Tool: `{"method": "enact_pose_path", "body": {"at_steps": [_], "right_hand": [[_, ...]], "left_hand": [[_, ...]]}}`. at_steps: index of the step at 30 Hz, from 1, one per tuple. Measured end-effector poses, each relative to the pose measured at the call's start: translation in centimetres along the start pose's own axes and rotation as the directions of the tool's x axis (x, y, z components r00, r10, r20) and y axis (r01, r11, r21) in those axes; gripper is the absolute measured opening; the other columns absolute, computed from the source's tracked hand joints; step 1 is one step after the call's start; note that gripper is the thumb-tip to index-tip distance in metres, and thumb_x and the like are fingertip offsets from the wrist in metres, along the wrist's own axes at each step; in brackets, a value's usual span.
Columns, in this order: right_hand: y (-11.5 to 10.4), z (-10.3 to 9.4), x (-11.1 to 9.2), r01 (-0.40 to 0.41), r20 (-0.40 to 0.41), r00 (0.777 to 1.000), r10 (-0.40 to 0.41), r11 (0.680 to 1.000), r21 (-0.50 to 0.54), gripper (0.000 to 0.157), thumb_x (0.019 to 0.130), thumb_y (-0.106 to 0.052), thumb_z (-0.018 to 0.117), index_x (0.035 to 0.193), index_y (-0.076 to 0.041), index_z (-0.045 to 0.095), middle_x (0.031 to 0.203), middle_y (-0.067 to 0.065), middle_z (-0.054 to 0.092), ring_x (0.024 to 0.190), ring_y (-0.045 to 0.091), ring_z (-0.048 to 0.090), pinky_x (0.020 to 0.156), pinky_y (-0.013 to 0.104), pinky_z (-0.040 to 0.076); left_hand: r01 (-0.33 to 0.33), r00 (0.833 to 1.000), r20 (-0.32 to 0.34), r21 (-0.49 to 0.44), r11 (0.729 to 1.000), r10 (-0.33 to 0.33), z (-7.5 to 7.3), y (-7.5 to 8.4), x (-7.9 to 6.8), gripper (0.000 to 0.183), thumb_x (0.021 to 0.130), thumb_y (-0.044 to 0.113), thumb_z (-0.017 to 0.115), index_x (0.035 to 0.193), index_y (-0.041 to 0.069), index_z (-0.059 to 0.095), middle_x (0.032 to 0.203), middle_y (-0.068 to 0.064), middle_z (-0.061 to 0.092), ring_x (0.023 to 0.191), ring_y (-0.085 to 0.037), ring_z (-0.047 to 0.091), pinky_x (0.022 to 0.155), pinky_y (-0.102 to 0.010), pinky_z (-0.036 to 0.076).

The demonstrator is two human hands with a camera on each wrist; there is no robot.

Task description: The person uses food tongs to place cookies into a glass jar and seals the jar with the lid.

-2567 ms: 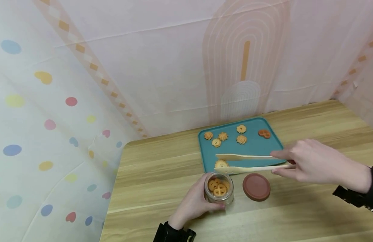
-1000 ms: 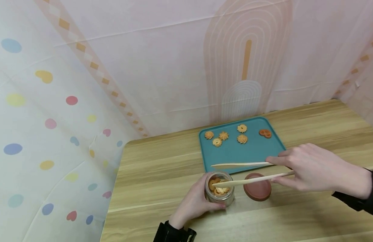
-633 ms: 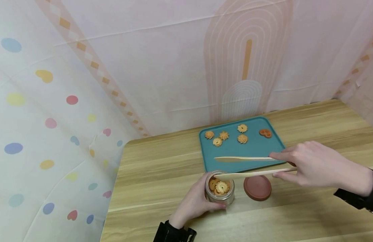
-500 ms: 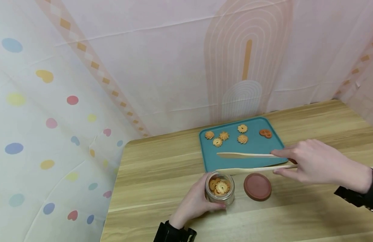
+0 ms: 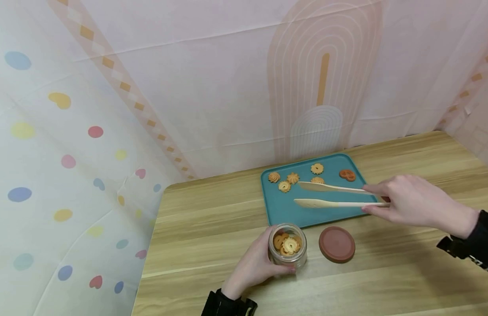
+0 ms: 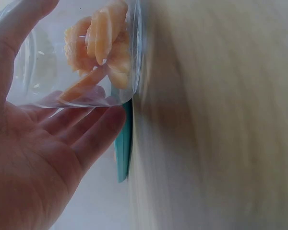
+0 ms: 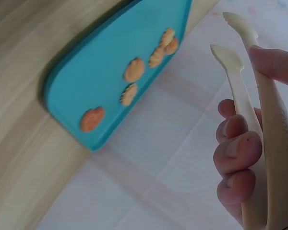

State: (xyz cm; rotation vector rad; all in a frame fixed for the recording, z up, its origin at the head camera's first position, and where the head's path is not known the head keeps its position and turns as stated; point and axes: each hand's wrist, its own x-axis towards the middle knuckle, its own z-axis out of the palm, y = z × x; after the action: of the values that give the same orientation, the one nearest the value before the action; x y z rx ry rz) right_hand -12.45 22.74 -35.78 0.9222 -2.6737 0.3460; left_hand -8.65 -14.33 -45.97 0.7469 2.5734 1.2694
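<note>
- Head view: left hand point(image 5: 253, 260) curls round a clear glass jar point(image 5: 302, 260), thumb on the near side. Jar stands upright on the wood-grain table point(image 5: 204, 237), mouth uncovered.
- In the jar: a pale, scalloped cookie point(image 5: 290, 246) lies on top of several browner pieces.
- Handling, my estimate: jar stiff, fairly weighty, smooth enough to slip, breakable. Best hold is low round the wall, leaving the mouth free.
- Right hand point(image 5: 410, 200) holds pale tongs point(image 5: 332, 204) near their joined end. Arms spread, nothing between the tips, over the teal tray point(image 5: 275, 210).
- Tray carries five golden, ridged cookies, one partly hidden behind the upper tong arm, plus a darker pretzel point(image 5: 347, 175) toward the far right corner.
- Cookies look light, dry and brittle. Likely best taken by opposite edges with a mild squeeze; hard pressure could crack them. Tongs seem light and springy.
- Reddish-brown lid point(image 5: 336, 244) lies flat just beside the jar, not touching it.
- Left wrist view: fingers and thumb on opposite sides of the glass; orange-brown pieces lean together near the base, edges blurred through the wall.
- Right wrist view: several fingers wrap one tong arm, another digit presses the other. Tips apart, one visibly toothed; tray well beyond them.
</note>
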Motion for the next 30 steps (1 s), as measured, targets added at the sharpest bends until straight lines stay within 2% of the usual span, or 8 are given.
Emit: {"method": "enact_pose_path", "body": {"at_steps": [7,17,23,30], "right_hand": [[1.4,0.8,-0.1,-0.075,0.059,0.995,0.076,0.997,-0.019,0.052,0.079,-0.046,0.074,0.111,-0.005,0.074,0.054,-0.021,0.036,0.046,-0.004,0.031,0.040,0.021,0.026],[3.7,2.2,0.3,-0.175,0.126,0.976,0.176,0.984,-0.018,0.053,0.083,-0.042,0.071,0.115,0.001,0.070,0.049,-0.012,0.038,0.044,0.003,0.036,0.041,0.025,0.030],[4.6,3.2,0.6,-0.208,0.147,0.967,0.208,0.978,-0.014,0.054,0.082,-0.044,0.071,0.112,0.001,0.071,0.056,-0.010,0.050,0.052,0.005,0.046,0.046,0.029,0.039],[4.9,4.0,1.1,-0.248,0.192,0.951,0.244,0.969,0.001,0.058,0.084,-0.046,0.068,0.115,0.003,0.070,0.052,-0.009,0.044,0.050,0.009,0.040,0.045,0.028,0.031]], "left_hand": [[-0.001,1.000,-0.001,0.005,1.000,0.001,0.0,0.1,-0.1,0.093,0.066,0.039,0.086,0.145,0.033,0.037,0.133,0.011,0.051,0.122,-0.007,0.047,0.103,-0.036,0.038],[-0.001,1.000,-0.004,0.007,1.000,0.001,0.1,0.1,0.2,0.094,0.066,0.041,0.085,0.145,0.032,0.036,0.135,0.009,0.050,0.123,-0.007,0.047,0.103,-0.036,0.038],[0.000,1.000,0.002,0.014,1.000,0.000,0.1,0.1,0.1,0.093,0.066,0.041,0.086,0.145,0.033,0.037,0.134,0.010,0.051,0.122,-0.007,0.047,0.103,-0.036,0.038],[0.000,1.000,0.002,0.006,1.000,0.000,0.0,0.2,-0.1,0.093,0.067,0.039,0.086,0.145,0.033,0.037,0.133,0.010,0.051,0.122,-0.007,0.047,0.104,-0.036,0.038]]}}
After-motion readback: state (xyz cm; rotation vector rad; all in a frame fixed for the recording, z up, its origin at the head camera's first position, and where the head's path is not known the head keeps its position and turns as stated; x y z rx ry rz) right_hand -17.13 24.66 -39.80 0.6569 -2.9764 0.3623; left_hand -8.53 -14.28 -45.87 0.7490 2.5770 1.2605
